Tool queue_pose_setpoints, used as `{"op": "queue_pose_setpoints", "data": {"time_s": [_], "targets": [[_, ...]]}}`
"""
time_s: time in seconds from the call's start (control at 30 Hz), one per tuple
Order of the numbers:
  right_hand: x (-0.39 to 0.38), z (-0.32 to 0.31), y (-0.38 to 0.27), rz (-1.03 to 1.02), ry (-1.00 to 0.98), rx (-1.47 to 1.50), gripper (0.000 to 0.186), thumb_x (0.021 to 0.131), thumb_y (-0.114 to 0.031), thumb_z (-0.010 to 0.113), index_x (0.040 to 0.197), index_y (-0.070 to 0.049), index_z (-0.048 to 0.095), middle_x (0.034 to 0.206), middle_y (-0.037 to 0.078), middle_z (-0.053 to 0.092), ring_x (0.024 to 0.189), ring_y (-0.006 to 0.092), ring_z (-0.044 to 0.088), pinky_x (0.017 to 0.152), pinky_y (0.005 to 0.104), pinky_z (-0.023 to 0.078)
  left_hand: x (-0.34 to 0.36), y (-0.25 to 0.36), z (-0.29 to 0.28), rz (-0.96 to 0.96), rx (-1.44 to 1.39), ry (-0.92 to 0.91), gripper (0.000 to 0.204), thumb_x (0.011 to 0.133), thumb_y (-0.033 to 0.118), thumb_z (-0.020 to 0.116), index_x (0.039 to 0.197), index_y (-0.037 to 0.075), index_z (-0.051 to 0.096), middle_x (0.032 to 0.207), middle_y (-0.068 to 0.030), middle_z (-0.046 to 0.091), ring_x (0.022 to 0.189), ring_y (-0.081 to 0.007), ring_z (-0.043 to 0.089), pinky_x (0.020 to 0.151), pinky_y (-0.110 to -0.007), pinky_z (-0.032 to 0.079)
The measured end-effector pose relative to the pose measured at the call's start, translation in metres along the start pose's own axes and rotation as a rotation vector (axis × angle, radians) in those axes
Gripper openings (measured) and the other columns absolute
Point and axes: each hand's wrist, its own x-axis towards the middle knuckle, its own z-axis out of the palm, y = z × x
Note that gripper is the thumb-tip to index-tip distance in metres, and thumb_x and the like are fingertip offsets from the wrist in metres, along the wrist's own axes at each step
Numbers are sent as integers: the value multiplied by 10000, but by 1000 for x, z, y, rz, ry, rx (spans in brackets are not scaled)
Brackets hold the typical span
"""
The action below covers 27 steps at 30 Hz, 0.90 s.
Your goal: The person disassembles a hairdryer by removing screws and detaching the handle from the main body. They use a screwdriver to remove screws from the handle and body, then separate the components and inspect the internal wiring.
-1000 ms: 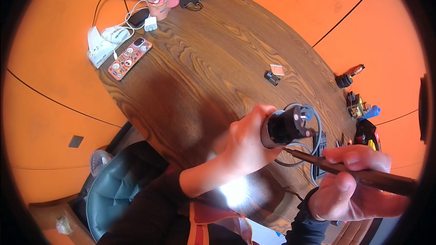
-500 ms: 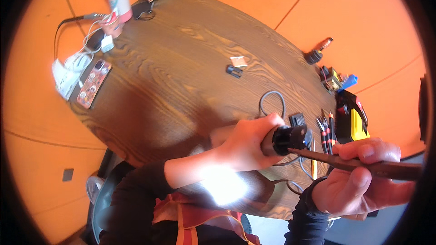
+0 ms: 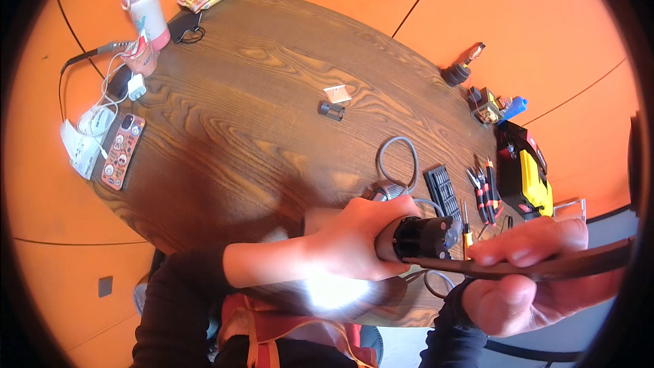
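My left hand is closed around a black cylindrical device. The ribbed, notched end of the device sticks out past my thumb to the right. Between the thumb and fingers of my right hand lies a slim, dark pen-shaped screwdriver. Its thin shaft reaches left to the lower side of the device, where the tip seems to touch; the exact contact is too small to make out. Beyond my left hand, a grey cable loops over the table, with a ribbed metal connector close to my knuckles.
On the wooden table lie a black bit case, red-handled pliers, a yellow-handled screwdriver and a small black part. A black-and-yellow toolbox stands right. Left are a phone and bottle.
The view has shifted, so table things sit further left. The screwdriver lies more level, its shaft lower along the device. Both hands keep their hold.
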Motion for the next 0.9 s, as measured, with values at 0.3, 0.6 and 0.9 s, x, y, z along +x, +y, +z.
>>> {"op": "queue_pose_setpoints", "data": {"time_s": [0.3,0.6,0.9], "targets": [[2,6,-3,23,-85,-30,875,730,-99,730,1379,-115,144,740,160,578,506,180,567,475,243,457,3,-2,-11,-71,-31,-103,536,544,220,829,976,71,548,780,-69,621,686,-156,597,629,-287,467],[-3,17,-11,50,-157,-57,1004,686,29,739,1400,-211,76,709,199,604,522,235,614,487,313,524,6,-4,-12,-46,-75,-111,462,628,158,764,995,48,507,766,-130,607,718,-249,605,647,-341,467],[4,9,-25,58,-296,-129,1022,654,125,692,1399,-232,90,739,220,607,530,249,616,496,333,533,6,-3,-11,-23,-81,-130,459,642,132,743,1013,27,495,761,-154,596,718,-326,617,642,-357,469]]}}
